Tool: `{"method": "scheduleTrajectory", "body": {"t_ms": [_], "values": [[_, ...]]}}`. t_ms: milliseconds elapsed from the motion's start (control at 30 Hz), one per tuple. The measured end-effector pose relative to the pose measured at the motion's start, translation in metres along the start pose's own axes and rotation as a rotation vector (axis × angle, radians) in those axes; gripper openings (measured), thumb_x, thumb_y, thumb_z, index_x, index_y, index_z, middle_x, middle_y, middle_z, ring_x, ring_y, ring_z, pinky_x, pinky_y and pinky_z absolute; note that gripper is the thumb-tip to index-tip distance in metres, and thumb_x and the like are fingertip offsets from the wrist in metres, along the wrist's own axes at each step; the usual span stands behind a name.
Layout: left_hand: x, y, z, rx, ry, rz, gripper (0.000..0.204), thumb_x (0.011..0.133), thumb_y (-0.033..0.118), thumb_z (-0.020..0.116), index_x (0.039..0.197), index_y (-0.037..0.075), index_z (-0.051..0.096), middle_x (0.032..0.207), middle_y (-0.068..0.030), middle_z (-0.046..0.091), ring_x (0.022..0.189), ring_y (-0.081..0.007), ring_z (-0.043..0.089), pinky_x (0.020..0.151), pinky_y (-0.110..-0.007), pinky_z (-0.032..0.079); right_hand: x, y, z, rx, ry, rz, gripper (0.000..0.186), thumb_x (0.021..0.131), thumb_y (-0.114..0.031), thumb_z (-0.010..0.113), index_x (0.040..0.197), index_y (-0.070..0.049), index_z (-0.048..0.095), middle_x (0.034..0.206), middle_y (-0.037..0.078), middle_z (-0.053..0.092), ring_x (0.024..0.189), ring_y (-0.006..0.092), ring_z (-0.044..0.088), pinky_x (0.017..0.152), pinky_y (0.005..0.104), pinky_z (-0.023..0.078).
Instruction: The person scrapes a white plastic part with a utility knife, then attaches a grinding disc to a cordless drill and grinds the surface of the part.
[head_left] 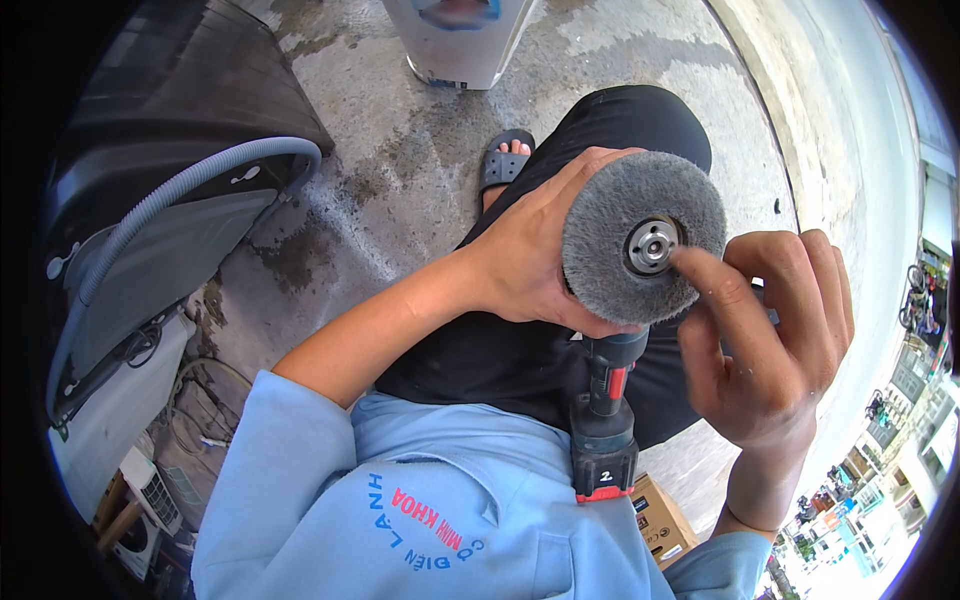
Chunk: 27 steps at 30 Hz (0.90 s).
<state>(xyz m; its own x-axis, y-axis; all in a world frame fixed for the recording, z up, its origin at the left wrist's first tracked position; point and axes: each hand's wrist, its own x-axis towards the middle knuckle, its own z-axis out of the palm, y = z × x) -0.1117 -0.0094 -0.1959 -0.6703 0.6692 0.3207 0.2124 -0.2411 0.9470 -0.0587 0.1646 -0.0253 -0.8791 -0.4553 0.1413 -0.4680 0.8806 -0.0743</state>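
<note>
My left hand (525,245) is wrapped around the head of a cordless angle grinder (611,385), partly behind its wheel. The tool's black and red body points down toward my shirt, with its battery at the lower end. A round grey fibre polishing wheel (605,210) faces up on the grinder, and a metal flange nut (653,247) sits in its centre. My right hand (765,350) is at the wheel's right side. Its index fingertip reaches the edge of the nut, while the other fingers are loosely bent and apart, holding nothing.
On the left stands a dark appliance casing (200,90) with a grey corrugated hose (190,180). A white container (465,45) is ahead on the wet concrete floor (350,130). Near my right elbow is a cardboard box (660,520). My sandalled foot (508,160) rests beyond my knee.
</note>
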Motion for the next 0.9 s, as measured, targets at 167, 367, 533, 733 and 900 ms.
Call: {"method": "scheduleTrajectory", "body": {"t_ms": [167, 367, 533, 733, 900], "values": [[-0.0005, -0.0013, 0.0030, -0.085, 0.002, -0.048, 0.112, 0.057, 0.030, 0.099, 0.148, 0.000, 0.040, 0.142, -0.0194, 0.049, 0.132, -0.0375, 0.053, 0.112, -0.045, 0.045, 0.0012, -0.0020, 0.0026, -0.001, 0.054, 0.019, 0.050, 0.050, 0.000, 0.069, 0.099, -0.005, 0.079, 0.078, 0.007, 0.056, 0.069, 0.0202, 0.055, 0.055, 0.0336, 0.040], [0.0000, -0.0005, 0.0024, -0.053, -0.016, -0.047, 0.112, 0.057, 0.029, 0.099, 0.147, 0.000, 0.040, 0.141, -0.0190, 0.049, 0.131, -0.0371, 0.054, 0.111, -0.045, 0.046, 0.0006, -0.0020, 0.0023, 0.016, 0.059, 0.006, 0.043, 0.051, -0.006, 0.068, 0.093, -0.005, 0.079, 0.077, 0.006, 0.055, 0.068, 0.0202, 0.054, 0.057, 0.0348, 0.040], [0.0034, -0.0018, -0.0007, 0.048, -0.035, 0.022, 0.112, 0.058, 0.030, 0.099, 0.148, 0.000, 0.040, 0.140, -0.0184, 0.049, 0.131, -0.0364, 0.054, 0.111, -0.045, 0.046, 0.0029, -0.0040, 0.0000, -0.027, 0.023, 0.011, 0.040, 0.049, -0.008, 0.068, 0.088, -0.005, 0.078, 0.076, 0.006, 0.055, 0.066, 0.0200, 0.052, 0.058, 0.0361, 0.039], [0.0028, -0.0026, 0.0008, 0.001, -0.032, 0.002, 0.113, 0.058, 0.030, 0.099, 0.148, 0.000, 0.039, 0.139, -0.0179, 0.050, 0.130, -0.0361, 0.055, 0.111, -0.045, 0.046, 0.0016, -0.0048, 0.0046, -0.052, 0.045, 0.021, 0.045, 0.048, -0.008, 0.065, 0.091, -0.007, 0.080, 0.074, 0.004, 0.054, 0.068, 0.0200, 0.050, 0.062, 0.0364, 0.038], [0.0021, -0.0039, 0.0019, -0.034, -0.037, -0.020, 0.113, 0.058, 0.031, 0.099, 0.148, -0.001, 0.038, 0.139, -0.0183, 0.050, 0.130, -0.0368, 0.054, 0.111, -0.045, 0.046, 0.0021, -0.0079, 0.0032, -0.039, 0.060, 0.025, 0.046, 0.047, -0.011, 0.067, 0.091, -0.009, 0.081, 0.071, 0.003, 0.053, 0.068, 0.0202, 0.047, 0.062, 0.0362, 0.036]]}}
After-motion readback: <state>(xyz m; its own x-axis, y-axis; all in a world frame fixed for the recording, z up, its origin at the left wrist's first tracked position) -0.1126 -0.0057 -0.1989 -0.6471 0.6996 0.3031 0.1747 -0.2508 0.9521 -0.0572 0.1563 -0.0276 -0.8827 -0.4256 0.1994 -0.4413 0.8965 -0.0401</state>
